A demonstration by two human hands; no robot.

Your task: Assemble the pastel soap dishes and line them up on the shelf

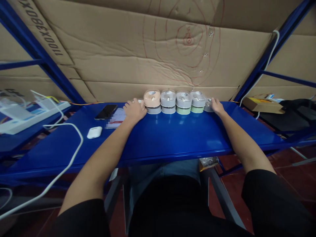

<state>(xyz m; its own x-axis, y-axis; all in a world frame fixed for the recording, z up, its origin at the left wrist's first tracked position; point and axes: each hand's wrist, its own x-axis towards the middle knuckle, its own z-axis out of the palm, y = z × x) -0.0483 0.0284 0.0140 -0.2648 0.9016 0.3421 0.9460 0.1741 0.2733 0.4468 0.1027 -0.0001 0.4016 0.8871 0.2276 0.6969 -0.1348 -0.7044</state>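
- Four two-high stacks (168, 98) stand rowed along the back of the bench (172, 140); we judge those settled.
- Our left hand (135, 111) covers a pale box (141, 102), our right hand (217, 106) touches a grey box (208, 106); these ends seem unfinished.
- We cannot tell whether our fingers (214, 101) grip.

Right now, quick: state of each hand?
Left hand: curled against the leftmost container, grip can't be told.
Right hand: curled against the rightmost gray container, grip can't be told.
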